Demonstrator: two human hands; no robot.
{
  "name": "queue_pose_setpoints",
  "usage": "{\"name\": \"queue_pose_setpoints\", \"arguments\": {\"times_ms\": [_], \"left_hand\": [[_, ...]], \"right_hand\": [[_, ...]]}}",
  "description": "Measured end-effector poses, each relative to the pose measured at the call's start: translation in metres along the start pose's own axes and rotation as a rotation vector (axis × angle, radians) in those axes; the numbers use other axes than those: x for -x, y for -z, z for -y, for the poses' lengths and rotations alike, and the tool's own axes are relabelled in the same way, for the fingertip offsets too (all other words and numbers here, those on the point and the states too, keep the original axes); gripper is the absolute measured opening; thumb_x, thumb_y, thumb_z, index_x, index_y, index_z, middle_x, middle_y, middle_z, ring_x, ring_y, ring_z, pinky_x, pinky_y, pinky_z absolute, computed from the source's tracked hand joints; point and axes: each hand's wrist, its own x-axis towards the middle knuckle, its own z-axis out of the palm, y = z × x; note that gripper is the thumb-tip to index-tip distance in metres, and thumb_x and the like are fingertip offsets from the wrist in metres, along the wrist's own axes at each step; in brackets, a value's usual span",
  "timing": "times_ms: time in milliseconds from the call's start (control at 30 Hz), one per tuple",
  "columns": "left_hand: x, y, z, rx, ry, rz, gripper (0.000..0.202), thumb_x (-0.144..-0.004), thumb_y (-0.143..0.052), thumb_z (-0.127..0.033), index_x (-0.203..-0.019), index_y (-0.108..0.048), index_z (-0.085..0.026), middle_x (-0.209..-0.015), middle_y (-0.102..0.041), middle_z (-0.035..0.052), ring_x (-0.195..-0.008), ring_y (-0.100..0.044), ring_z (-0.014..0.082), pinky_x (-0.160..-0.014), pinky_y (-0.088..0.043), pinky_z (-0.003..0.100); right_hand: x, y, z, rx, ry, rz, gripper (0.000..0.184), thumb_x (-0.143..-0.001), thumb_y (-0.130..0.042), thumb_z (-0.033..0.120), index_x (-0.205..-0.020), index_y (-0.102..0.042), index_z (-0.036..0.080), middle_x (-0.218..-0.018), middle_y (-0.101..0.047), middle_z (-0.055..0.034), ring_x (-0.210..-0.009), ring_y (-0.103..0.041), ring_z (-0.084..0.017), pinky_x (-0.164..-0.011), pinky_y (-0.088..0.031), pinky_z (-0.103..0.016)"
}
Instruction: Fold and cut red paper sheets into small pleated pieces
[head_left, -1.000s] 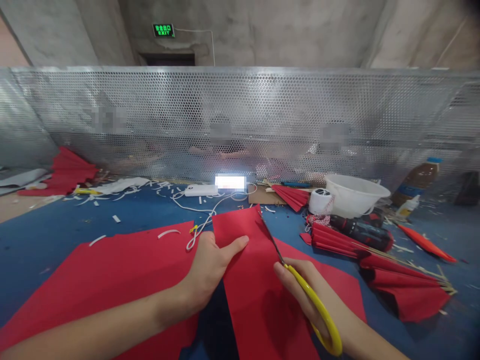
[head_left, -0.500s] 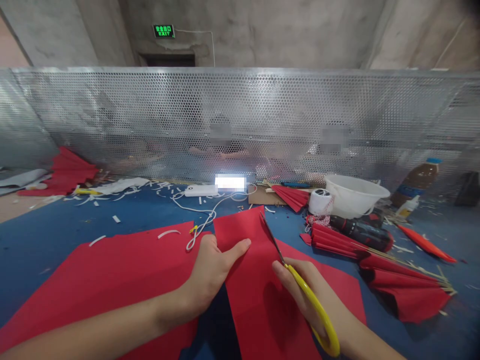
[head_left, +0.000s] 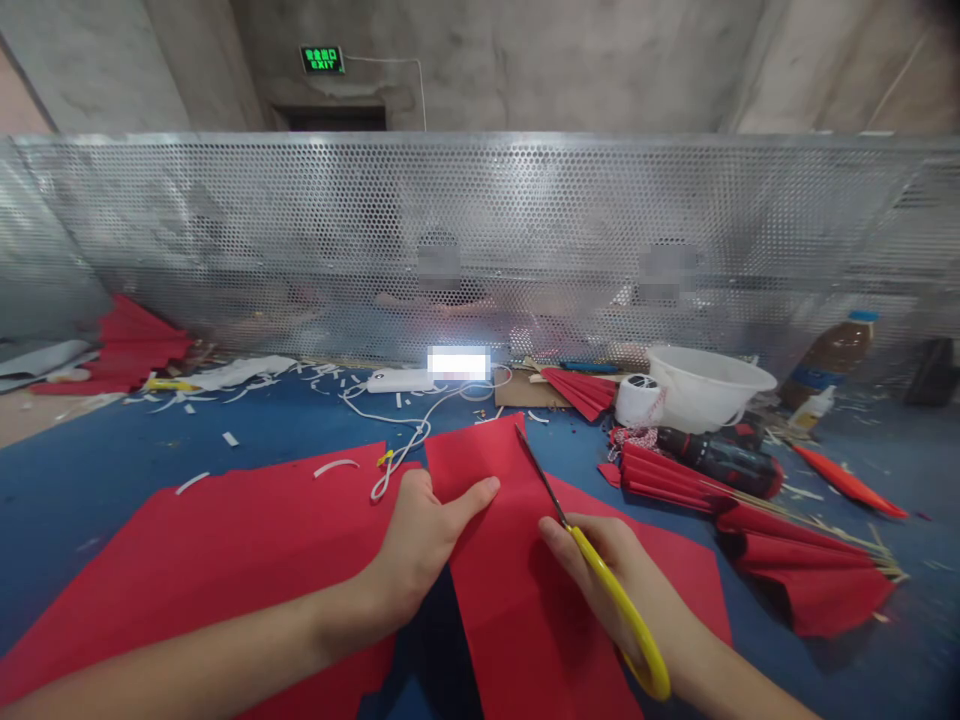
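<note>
My left hand (head_left: 420,540) lies on the left edge of a folded red paper strip (head_left: 510,580), thumb stretched out over it and the other fingers tucked under its edge. My right hand (head_left: 622,590) grips yellow-handled scissors (head_left: 600,580), whose closed blades run along the strip's right edge toward its far tip. A large red paper sheet (head_left: 210,570) lies flat on the blue table (head_left: 90,470) beneath my left forearm.
Folded red paper fans (head_left: 795,570) and a black power drill (head_left: 712,455) lie to the right. Behind them stand a white bowl (head_left: 709,385), a string spool (head_left: 637,400) and a brown bottle (head_left: 832,360). A white power bank (head_left: 401,381) with cable sits by the perforated metal screen (head_left: 480,240).
The scissors have slid slightly back toward me along the strip's right edge. My left hand keeps its place on the paper.
</note>
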Motion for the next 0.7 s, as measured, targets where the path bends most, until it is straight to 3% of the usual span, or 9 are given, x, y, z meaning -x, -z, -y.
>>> {"name": "queue_pose_setpoints", "arguments": {"times_ms": [267, 500, 600, 700], "left_hand": [[0.000, 0.001, 0.001, 0.005, 0.009, -0.015, 0.037, -0.065, -0.086, -0.044, -0.066, -0.060, -0.017, -0.061, -0.070, 0.0041, -0.054, -0.068, 0.0223, -0.046, -0.053, 0.028], [0.004, -0.001, -0.003, 0.007, 0.028, -0.020, 0.035, -0.063, -0.087, -0.041, -0.065, -0.061, -0.017, -0.063, -0.072, 0.0045, -0.055, -0.069, 0.0220, -0.047, -0.055, 0.028], [0.004, -0.001, -0.005, 0.001, 0.028, -0.044, 0.035, -0.062, -0.087, -0.041, -0.068, -0.064, -0.016, -0.064, -0.073, 0.0051, -0.058, -0.069, 0.0228, -0.048, -0.055, 0.028], [0.004, 0.001, -0.008, 0.034, 0.026, 0.010, 0.033, -0.064, -0.086, -0.041, -0.073, -0.068, -0.014, -0.071, -0.076, 0.0076, -0.062, -0.072, 0.0244, -0.052, -0.057, 0.029]], "right_hand": [[0.003, 0.002, 0.008, 0.040, -0.037, 0.016, 0.053, -0.094, -0.054, 0.062, -0.085, -0.073, 0.014, -0.075, -0.070, -0.0042, -0.067, -0.062, -0.020, -0.051, -0.042, -0.023], [0.008, 0.011, 0.026, 0.033, 0.033, 0.114, 0.065, -0.097, -0.039, 0.068, -0.085, -0.073, 0.013, -0.067, -0.065, -0.0048, -0.059, -0.058, -0.018, -0.051, -0.044, -0.025], [0.008, 0.011, 0.024, 0.042, 0.015, 0.131, 0.063, -0.098, -0.039, 0.067, -0.085, -0.072, 0.014, -0.069, -0.064, -0.0049, -0.060, -0.057, -0.019, -0.052, -0.044, -0.026], [0.006, 0.008, 0.019, 0.021, -0.010, 0.122, 0.057, -0.098, -0.044, 0.064, -0.080, -0.068, 0.016, -0.071, -0.063, -0.0033, -0.064, -0.056, -0.018, -0.053, -0.043, -0.025]]}}
